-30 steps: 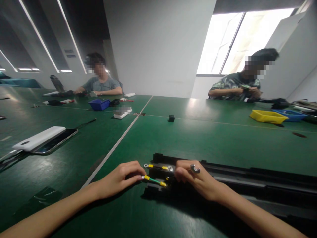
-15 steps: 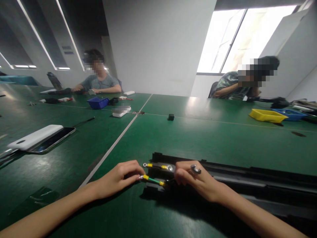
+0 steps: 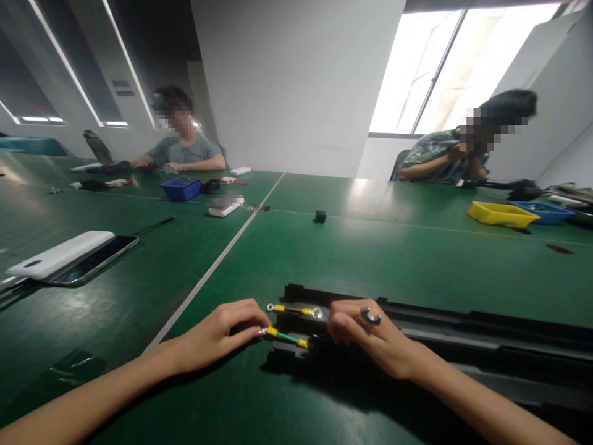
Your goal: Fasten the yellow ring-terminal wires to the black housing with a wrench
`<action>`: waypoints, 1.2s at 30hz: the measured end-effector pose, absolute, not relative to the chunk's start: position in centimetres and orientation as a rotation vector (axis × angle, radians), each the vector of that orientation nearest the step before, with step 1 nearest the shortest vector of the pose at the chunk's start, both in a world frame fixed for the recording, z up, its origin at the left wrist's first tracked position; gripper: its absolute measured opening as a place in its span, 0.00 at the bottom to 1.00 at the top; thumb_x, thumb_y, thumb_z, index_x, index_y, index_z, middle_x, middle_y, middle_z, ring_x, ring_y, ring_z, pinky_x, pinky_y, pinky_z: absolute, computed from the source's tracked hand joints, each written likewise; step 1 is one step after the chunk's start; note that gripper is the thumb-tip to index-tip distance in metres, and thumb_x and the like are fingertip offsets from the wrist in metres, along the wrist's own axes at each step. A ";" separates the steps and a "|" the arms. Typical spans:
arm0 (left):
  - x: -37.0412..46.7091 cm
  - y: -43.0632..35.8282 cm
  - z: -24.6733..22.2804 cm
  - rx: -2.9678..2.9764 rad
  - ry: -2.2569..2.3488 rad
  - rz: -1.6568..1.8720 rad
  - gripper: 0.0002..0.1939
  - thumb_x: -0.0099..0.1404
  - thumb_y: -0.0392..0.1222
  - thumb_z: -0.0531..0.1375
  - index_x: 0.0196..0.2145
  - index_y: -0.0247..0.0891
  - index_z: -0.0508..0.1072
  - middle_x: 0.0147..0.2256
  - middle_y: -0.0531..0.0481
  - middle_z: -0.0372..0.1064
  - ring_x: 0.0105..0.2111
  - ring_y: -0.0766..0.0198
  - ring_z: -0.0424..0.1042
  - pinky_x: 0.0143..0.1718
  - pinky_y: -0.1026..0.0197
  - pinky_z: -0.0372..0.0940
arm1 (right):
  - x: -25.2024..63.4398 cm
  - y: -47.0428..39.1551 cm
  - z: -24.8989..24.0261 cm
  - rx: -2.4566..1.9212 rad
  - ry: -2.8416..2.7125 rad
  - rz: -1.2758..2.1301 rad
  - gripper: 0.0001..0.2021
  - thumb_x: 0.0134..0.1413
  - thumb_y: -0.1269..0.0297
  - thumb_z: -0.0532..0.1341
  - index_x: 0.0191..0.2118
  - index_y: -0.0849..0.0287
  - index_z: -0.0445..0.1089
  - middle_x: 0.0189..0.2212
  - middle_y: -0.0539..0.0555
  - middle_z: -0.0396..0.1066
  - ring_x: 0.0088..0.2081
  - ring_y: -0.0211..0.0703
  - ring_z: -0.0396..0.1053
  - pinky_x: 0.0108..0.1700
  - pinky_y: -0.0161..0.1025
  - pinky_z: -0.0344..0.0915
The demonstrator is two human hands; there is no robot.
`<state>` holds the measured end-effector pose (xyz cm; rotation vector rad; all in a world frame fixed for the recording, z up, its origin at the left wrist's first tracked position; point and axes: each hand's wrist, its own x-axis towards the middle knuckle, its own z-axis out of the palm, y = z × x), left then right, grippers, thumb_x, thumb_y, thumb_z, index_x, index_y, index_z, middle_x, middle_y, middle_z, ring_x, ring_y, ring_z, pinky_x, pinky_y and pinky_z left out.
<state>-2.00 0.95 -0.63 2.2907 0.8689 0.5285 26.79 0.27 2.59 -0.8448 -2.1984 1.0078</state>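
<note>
My left hand (image 3: 238,327) pinches the ring end of a short green wire (image 3: 288,337) with yellow sleeves. The wire's other end lies at the left end of a long black rail (image 3: 426,318). A second short wire (image 3: 295,309), dark with yellow sleeves and ring ends, sits just behind it on the rail. My right hand (image 3: 359,330) is closed around a wrench, whose open metal jaw (image 3: 370,316) sticks out above the knuckles. The tool's other end is hidden in shadow near the green wire's right end.
A white power bank (image 3: 60,254) and a phone (image 3: 95,262) lie at left. Farther back are a blue bin (image 3: 180,189), a small black block (image 3: 320,216) and a yellow bin (image 3: 500,214). Two people sit across the green table (image 3: 393,259).
The wrench jaw in my right hand has turned slightly. My left hand keeps its pinch on the wire. The person at the right has shifted their head; the view has moved a little.
</note>
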 end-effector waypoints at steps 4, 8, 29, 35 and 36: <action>-2.0 0.9 -0.6 2.290 0.871 0.520 0.08 0.71 0.35 0.53 0.43 0.38 0.72 0.39 0.48 0.69 0.38 0.61 0.69 0.42 0.62 0.63 | 26.8 0.4 2.5 -0.845 -2.205 0.967 0.27 0.66 0.48 0.45 0.23 0.61 0.64 0.20 0.49 0.59 0.23 0.34 0.58 0.26 0.32 0.56; -2.1 1.0 -0.7 2.284 0.867 0.526 0.08 0.71 0.35 0.54 0.43 0.38 0.72 0.40 0.48 0.69 0.39 0.61 0.69 0.42 0.62 0.63 | 26.8 0.4 2.4 -0.849 -2.198 0.963 0.28 0.65 0.45 0.45 0.23 0.61 0.64 0.21 0.49 0.60 0.23 0.35 0.58 0.26 0.32 0.56; -2.0 1.0 -0.6 2.305 0.867 0.523 0.07 0.71 0.34 0.54 0.43 0.38 0.72 0.39 0.49 0.69 0.39 0.62 0.70 0.42 0.63 0.62 | 26.8 0.5 2.3 -0.816 -2.247 0.988 0.26 0.67 0.49 0.45 0.24 0.62 0.64 0.21 0.48 0.59 0.23 0.33 0.57 0.27 0.31 0.54; -2.0 1.0 -0.6 2.302 0.880 0.514 0.07 0.71 0.34 0.54 0.42 0.38 0.72 0.39 0.49 0.69 0.39 0.62 0.69 0.42 0.63 0.62 | 26.9 0.4 2.3 -0.798 -2.245 0.984 0.27 0.66 0.48 0.45 0.24 0.62 0.64 0.21 0.48 0.58 0.24 0.34 0.57 0.27 0.31 0.55; -1.9 1.0 -0.6 2.302 0.877 0.514 0.07 0.71 0.34 0.55 0.42 0.38 0.72 0.39 0.49 0.69 0.39 0.62 0.69 0.42 0.63 0.62 | 26.9 0.4 2.4 -0.794 -2.245 0.986 0.28 0.66 0.47 0.45 0.24 0.62 0.64 0.21 0.49 0.58 0.24 0.34 0.57 0.27 0.31 0.55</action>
